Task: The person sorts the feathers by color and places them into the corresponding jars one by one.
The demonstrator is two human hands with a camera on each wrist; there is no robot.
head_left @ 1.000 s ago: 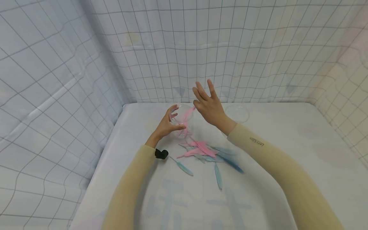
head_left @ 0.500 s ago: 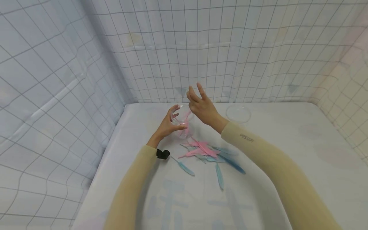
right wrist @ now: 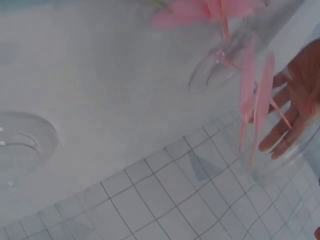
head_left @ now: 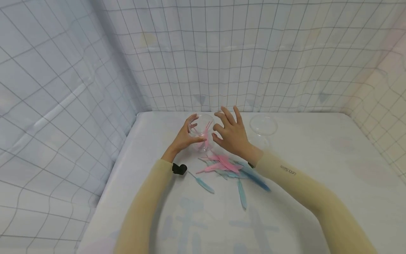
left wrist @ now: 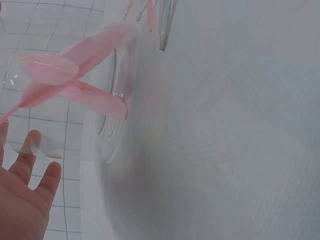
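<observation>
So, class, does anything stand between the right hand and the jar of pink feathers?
Nothing visible does: in the head view, the right hand is just beside the jar, while the left hand grips its opposite side.

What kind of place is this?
It looks like a little curtained booth, maybe for crafts, though I can't be sure. Grid-patterned curtains rise around a white table, where loose pink and blue feathers lie.

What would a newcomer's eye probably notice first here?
Probably the pile of pink and blue feathers near the middle of the table. Just behind it, the left hand grips a clear cup with pink feathers inside. The right hand hovers beside the cup, holding nothing visible.
</observation>
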